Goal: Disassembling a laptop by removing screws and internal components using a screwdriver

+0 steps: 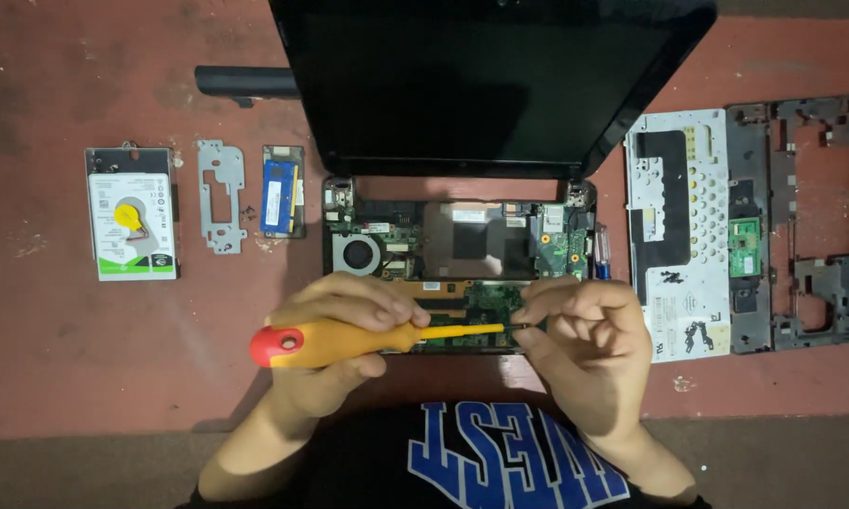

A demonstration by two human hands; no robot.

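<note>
The laptop (462, 254) lies opened up on the reddish floor (57, 330), screen (490, 85) tilted back at 12 o'clock, its motherboard (462, 247) and cooling fan (357, 253) bared. Much of the stripping looks done: the hard drive (130, 224) sits at 9 o'clock, with a metal bracket (221, 196) and a memory module (282, 190) just beside it toward the machine. The battery (245, 82) lies at 10 o'clock. The palm-rest cover (679, 236) and a black plastic frame (811, 221) rest at 3 o'clock. The board itself is still seated in the base, so that part seems left to do.

The left hand (335, 349) is clamped around the yellow, red-capped handle of a screwdriver (349, 341), held nearly level with the shaft pointing toward 3 o'clock. The right hand (585, 335) pinches its fingers together at the tip of the shaft, just above the front edge of the board at 6 o'clock of the laptop; whether a screw sits between the fingertips cannot be told. A second small tool with a blue handle (602, 254) lies at the laptop's right edge
</note>
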